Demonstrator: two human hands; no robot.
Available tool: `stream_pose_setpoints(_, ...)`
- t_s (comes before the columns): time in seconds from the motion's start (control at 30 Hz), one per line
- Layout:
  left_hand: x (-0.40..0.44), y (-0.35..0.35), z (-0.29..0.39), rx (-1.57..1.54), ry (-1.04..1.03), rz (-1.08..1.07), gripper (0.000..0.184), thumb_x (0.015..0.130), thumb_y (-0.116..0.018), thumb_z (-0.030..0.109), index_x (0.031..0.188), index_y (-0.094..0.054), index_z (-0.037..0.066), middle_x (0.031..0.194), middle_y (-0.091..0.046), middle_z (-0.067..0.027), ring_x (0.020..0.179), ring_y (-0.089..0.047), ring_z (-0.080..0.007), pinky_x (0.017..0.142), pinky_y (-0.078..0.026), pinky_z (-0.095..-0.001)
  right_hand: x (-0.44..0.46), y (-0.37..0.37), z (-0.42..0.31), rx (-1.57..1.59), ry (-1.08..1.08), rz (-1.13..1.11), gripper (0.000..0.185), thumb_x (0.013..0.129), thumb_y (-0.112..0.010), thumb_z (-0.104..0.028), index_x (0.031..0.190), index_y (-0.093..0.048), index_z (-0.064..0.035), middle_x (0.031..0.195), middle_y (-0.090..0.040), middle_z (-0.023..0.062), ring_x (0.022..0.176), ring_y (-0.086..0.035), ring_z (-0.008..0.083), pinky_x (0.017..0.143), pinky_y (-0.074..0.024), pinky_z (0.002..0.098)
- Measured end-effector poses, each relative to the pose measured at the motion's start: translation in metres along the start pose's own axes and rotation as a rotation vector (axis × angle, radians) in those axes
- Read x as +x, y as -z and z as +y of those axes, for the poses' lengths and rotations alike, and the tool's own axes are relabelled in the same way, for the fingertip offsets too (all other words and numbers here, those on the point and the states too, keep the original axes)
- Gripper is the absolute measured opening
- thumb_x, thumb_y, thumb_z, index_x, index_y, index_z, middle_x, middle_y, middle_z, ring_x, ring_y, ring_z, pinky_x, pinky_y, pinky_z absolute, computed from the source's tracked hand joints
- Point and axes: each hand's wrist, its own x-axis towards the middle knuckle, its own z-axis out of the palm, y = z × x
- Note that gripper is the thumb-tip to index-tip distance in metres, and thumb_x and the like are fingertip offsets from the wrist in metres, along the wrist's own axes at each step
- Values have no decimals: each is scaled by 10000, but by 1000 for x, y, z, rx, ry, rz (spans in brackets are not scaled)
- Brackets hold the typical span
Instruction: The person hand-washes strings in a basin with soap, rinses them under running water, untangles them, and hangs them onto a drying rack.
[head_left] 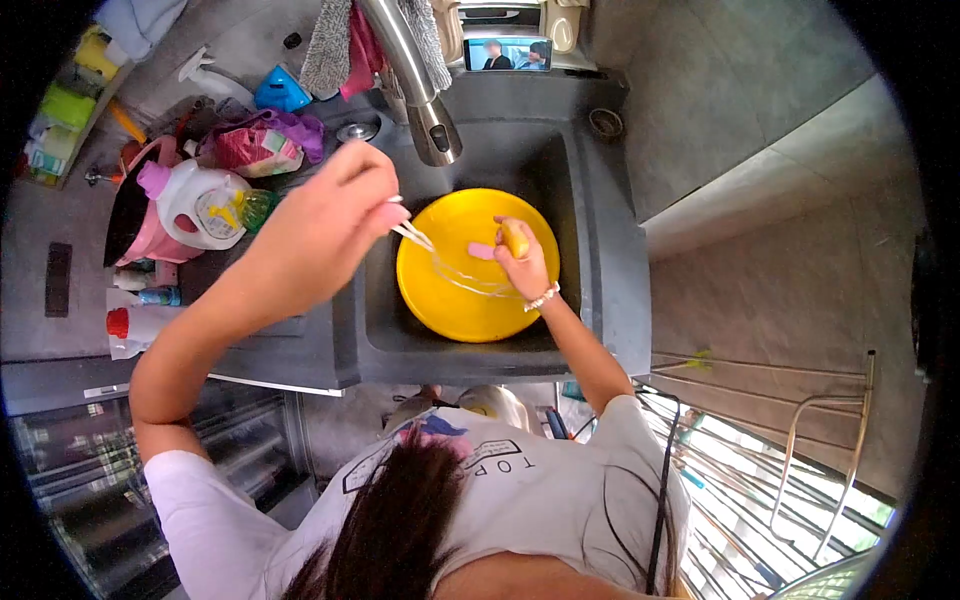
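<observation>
A round yellow basin (440, 305) sits in the dark grey sink (385, 338). Over its left rim, my left hand (325, 225) is closed in a pinch on a thin white cord (412, 235), which hangs in a loop across the basin towards my right wrist. My right hand (530, 265) is over the basin's right part, its fingers wrapped round a small yellow object (516, 238). A small pink piece (481, 251) shows just left of these fingers. A beaded bracelet (542, 297) is on my right wrist.
The metal faucet (436, 130) hangs above the sink's back edge. A phone (507, 54) stands behind it. At left are a white jug (205, 205), a pink tub (165, 235) and a purple cloth (290, 130). A metal rack (840, 400) stands at right.
</observation>
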Motion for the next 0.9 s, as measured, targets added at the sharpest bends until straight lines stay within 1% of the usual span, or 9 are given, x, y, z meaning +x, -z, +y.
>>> stream_pose_setpoints(0.07, 4, -8, 3, 244, -111, 18, 153, 904, -464, 176, 871, -491, 29, 719, -524, -135, 670, -531, -310, 596, -409, -368, -4, -21, -41, 667, 170, -63, 724, 681, -772, -240, 1241, -364, -29, 914, -468, 65, 796, -494, 165, 781, -449, 315)
stream_pose_setpoints(0.1, 8, -11, 4, 249, -6, -116, 155, 904, -467, 176, 862, -479, 27, 721, -526, -167, 675, -526, -359, 594, -408, -409, -7, -32, -63, 669, 173, -59, 724, 681, -772, -240, 1241, -364, -29, 914, -468, 65, 796, -494, 165, 781, -449, 315)
stream_pose_setpoints(0.27, 16, -31, -3, 147, 141, -233, 174, 917, -454, 187, 850, -447, 27, 714, -540, -207, 698, -542, -411, 585, -402, -470, -7, -81, -111, -3, 708, 153, 792, 650, -793, -204, 1211, -268, -10, 1095, -409, 150, 917, -485, 240, 821, -433, 338)
stream_pose_setpoints(0.37, 18, -29, -2, 102, 155, -252, 220, 926, -438, 240, 875, -459, 28, 739, -552, -219, 732, -550, -418, 601, -410, -474, -2, -92, -131, -327, 886, 380, 777, 630, -795, -180, 1186, -284, 2, 1058, -457, 198, 928, -514, 307, 790, -447, 366)
stream_pose_setpoints(0.47, 15, -31, 0, 143, 171, -286, 267, 927, -415, 292, 898, -459, 30, 767, -563, -233, 760, -552, -426, 619, -418, -483, 8, -108, -102, -225, 594, 198, 743, 635, -775, -152, 1179, -296, 12, 1009, -508, 217, 904, -543, 358, 752, -460, 395)
stream_pose_setpoints(0.6, 10, -35, -8, 332, 225, -435, 232, 923, -405, 269, 921, -487, 52, 773, -566, -251, 760, -545, -443, 631, -412, -520, 11, -112, -112, -256, 690, 153, 425, 606, -708, -58, 972, -496, -14, 907, -516, 185, 796, -544, 394, 714, -470, 413)
stream_pose_setpoints(0.7, 6, -41, -39, 227, 95, -236, 267, 928, -425, 294, 860, -492, 44, 663, -583, -161, 613, -577, -359, 559, -426, -458, 13, -115, -105, -170, 755, 178, 322, 584, -681, -47, 871, -537, -42, 866, -495, 174, 773, -535, 387, 681, -469, 404)
stream_pose_setpoints(0.77, 3, -38, -62, -511, 530, -296, 303, 928, -460, 323, 774, -482, 62, 554, -495, -9, 449, -476, -158, 447, -377, -315, 13, -110, -100, -177, 665, 123, 267, 594, -670, -56, 819, -528, -34, 840, -495, 167, 782, -531, 362, 690, -458, 388)
stream_pose_setpoints(0.9, -3, -8, -57, -892, 821, -166, 276, 932, -468, 326, 726, -468, 142, 533, -354, 92, 395, -259, -6, 337, -190, -188, 16, -103, -90, -163, 540, -18, 185, 599, -642, -59, 715, -501, -25, 788, -476, 157, 778, -520, 329, 694, -439, 370)
